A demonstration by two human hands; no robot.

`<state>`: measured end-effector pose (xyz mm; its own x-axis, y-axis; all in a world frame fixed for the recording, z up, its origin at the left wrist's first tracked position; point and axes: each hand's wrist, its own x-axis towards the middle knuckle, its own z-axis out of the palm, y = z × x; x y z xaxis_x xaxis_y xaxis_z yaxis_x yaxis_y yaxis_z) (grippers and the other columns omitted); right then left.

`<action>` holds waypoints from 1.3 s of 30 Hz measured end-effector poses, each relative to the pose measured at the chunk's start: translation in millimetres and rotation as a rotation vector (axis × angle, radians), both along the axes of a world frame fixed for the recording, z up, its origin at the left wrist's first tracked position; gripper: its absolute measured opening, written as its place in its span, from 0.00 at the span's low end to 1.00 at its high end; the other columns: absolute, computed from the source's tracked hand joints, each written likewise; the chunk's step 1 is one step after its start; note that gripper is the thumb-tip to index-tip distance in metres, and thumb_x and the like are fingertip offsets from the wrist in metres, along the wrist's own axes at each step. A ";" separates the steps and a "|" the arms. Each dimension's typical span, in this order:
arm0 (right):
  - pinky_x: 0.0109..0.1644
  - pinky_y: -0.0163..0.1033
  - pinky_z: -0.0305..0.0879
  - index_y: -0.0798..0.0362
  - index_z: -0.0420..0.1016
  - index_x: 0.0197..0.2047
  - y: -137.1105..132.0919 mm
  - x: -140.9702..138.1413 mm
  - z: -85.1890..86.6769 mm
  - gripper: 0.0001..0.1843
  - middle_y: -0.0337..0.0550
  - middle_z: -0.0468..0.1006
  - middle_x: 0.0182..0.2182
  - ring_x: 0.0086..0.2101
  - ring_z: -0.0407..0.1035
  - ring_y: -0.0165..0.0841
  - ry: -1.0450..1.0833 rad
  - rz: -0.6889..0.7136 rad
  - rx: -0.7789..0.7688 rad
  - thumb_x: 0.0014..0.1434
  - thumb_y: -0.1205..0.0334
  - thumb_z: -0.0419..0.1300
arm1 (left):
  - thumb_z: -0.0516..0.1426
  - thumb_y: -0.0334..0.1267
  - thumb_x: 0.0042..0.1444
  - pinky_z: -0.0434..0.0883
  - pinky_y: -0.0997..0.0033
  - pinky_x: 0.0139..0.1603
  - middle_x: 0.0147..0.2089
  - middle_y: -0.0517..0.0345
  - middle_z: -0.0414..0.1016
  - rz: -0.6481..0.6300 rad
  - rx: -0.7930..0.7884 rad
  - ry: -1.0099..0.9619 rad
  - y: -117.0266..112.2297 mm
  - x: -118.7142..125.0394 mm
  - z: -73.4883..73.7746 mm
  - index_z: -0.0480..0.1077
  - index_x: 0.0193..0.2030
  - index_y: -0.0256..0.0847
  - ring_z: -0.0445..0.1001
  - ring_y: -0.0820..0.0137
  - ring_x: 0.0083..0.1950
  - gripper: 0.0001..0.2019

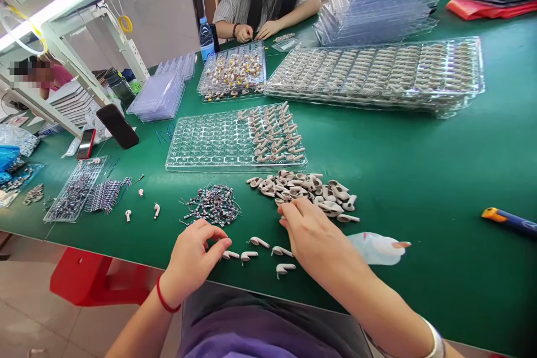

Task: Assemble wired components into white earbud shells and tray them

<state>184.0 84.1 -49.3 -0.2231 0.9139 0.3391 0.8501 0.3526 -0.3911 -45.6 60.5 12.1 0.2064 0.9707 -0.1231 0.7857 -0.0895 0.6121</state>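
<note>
My left hand [195,254] is near the table's front edge, its thumb and index finger curled together; whatever they pinch is hidden. Just beside its thumb lies a white earbud shell [231,255], with several more shells, such as one earbud shell [286,269], spread to the right, thin wires showing at some. My right hand [308,232] is bent over the front edge of a pile of earbud shells [325,190], fingers pressed together; anything between the fingertips cannot be made out. Behind my left hand sits a heap of small wired parts [213,205].
A clear tray [205,137] partly filled with shells lies ahead. Behind it are filled trays [373,72] and stacked empty trays [377,0]. A plastic bag [373,249] and a blue-yellow cutter [512,221] lie right. A co-worker [268,5] sits across.
</note>
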 end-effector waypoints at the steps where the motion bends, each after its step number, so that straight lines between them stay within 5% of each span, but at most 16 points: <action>1: 0.42 0.43 0.66 0.53 0.68 0.36 0.8 0.5 0.4 0.12 0.49 0.69 0.33 0.35 0.66 0.39 0.012 0.012 -0.004 0.63 0.73 0.46 | 0.57 0.39 0.60 0.67 0.71 0.36 0.34 0.58 0.75 -0.012 0.017 -0.011 2.1 2.0 0.1 0.77 0.36 0.42 0.71 0.69 0.34 0.07; 6: 0.39 0.41 0.67 0.52 0.68 0.37 8.3 -6.6 4.5 0.11 0.48 0.70 0.34 0.33 0.69 0.37 0.116 0.075 -0.020 0.63 0.71 0.47 | 0.61 0.37 0.57 0.69 0.70 0.39 0.36 0.57 0.78 -0.124 0.074 -0.013 21.2 26.0 -2.6 0.77 0.40 0.40 0.74 0.68 0.35 0.06; 11: 0.40 0.39 0.69 0.52 0.71 0.37 19.8 -17.3 7.9 0.11 0.46 0.74 0.35 0.35 0.72 0.35 0.243 0.139 -0.033 0.63 0.68 0.48 | 0.63 0.35 0.53 0.72 0.68 0.41 0.44 0.54 0.80 -0.153 0.039 -0.032 53.3 53.7 -8.0 0.71 0.55 0.39 0.76 0.68 0.34 0.21; 19: 0.41 0.41 0.68 0.52 0.72 0.38 21.6 -7.5 17.2 0.10 0.48 0.78 0.36 0.37 0.73 0.38 0.339 0.016 -0.029 0.62 0.65 0.50 | 0.63 0.31 0.51 0.73 0.69 0.45 0.41 0.57 0.82 -0.245 0.026 -0.080 76.7 65.2 -14.7 0.77 0.46 0.41 0.78 0.67 0.37 0.14; 22: 0.35 0.38 0.66 0.51 0.71 0.36 20.1 -8.3 27.5 0.07 0.45 0.78 0.32 0.31 0.73 0.37 0.341 0.000 -0.071 0.60 0.65 0.52 | 0.65 0.35 0.50 0.74 0.68 0.42 0.48 0.53 0.80 -0.219 0.041 -0.130 76.0 62.0 -11.6 0.75 0.52 0.40 0.78 0.69 0.34 0.20; 25: 0.33 0.37 0.64 0.50 0.71 0.34 24.5 -14.8 36.4 0.07 0.42 0.78 0.28 0.28 0.72 0.35 0.325 0.023 -0.125 0.61 0.65 0.52 | 0.62 0.34 0.54 0.74 0.70 0.42 0.46 0.55 0.81 -0.184 0.079 -0.269 73.4 52.3 -7.5 0.76 0.50 0.41 0.79 0.68 0.38 0.16; 34: 0.43 0.38 0.66 0.55 0.74 0.38 40.5 -39.2 34.5 0.05 0.40 0.78 0.35 0.38 0.73 0.33 0.076 0.231 -0.276 0.59 0.72 0.59 | 0.59 0.32 0.56 0.75 0.70 0.41 0.38 0.55 0.82 -0.079 0.096 -0.270 49.4 -0.6 -13.5 0.79 0.43 0.40 0.79 0.67 0.37 0.10; 39: 0.48 0.46 0.65 0.58 0.74 0.36 42.0 -31.8 33.5 0.02 0.44 0.76 0.37 0.42 0.70 0.37 -0.096 0.160 -0.279 0.59 0.73 0.60 | 0.56 0.27 0.55 0.73 0.65 0.44 0.38 0.53 0.79 -0.043 0.160 -0.196 41.9 -8.7 -14.2 0.80 0.39 0.41 0.76 0.65 0.40 0.11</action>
<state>152.2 126.1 -15.8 -0.3905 0.9192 0.0508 0.8301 0.3754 -0.4123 -54.2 102.4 -2.1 0.2531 0.9643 0.0777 0.6465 -0.2283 0.7280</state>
